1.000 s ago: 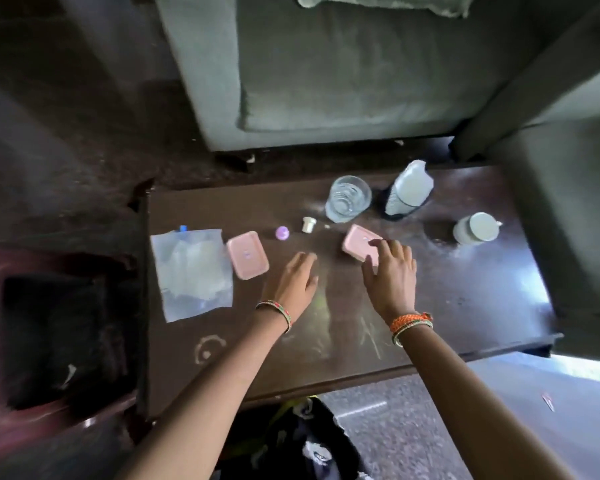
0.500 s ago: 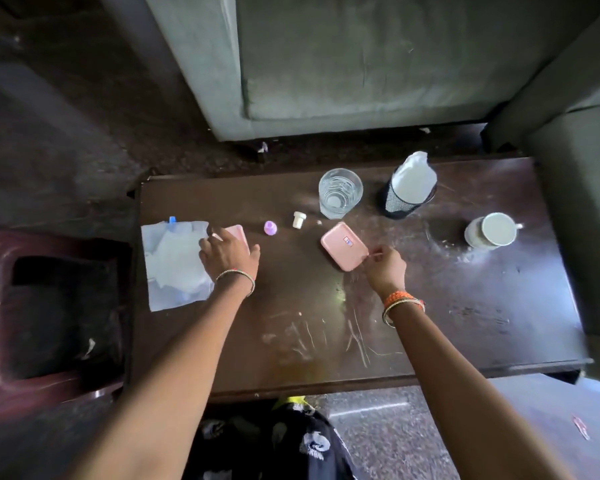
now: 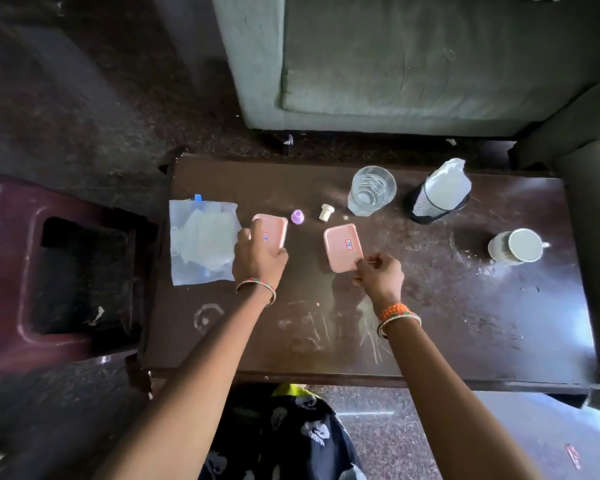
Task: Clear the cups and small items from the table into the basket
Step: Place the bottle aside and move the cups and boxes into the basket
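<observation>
Gripping: left hand (image 3: 258, 259) curls over the near end of the left pink box (image 3: 274, 230), fingers round its edges, the box lying on the table (image 3: 465, 323).
Right hand (image 3: 378, 275): fingers curled, pinching something thin at the near right corner of the right pink box (image 3: 343, 247); what it pinches is too small to tell.
Wrists: bangles on both, the right ones orange.
Table: dark wood, scratched and smeared near the front edge.
Plastic bag (image 3: 203, 240): flat on the table's left end, just beside the left box.
Purple cap (image 3: 297, 216): behind the left box, between the two boxes.
White stopper (image 3: 326, 212): right of the cap, near the glass.
Glass (image 3: 371, 190): upright, clear, behind the right box.
Mesh holder (image 3: 437, 197): right of the glass, white plastic stuffed in it.
Mug (image 3: 515, 245): white, well apart on the right.
Basket (image 3: 11, 271): maroon, on the floor left of the table.
Sofa (image 3: 395, 64): grey-green, beyond the table.
</observation>
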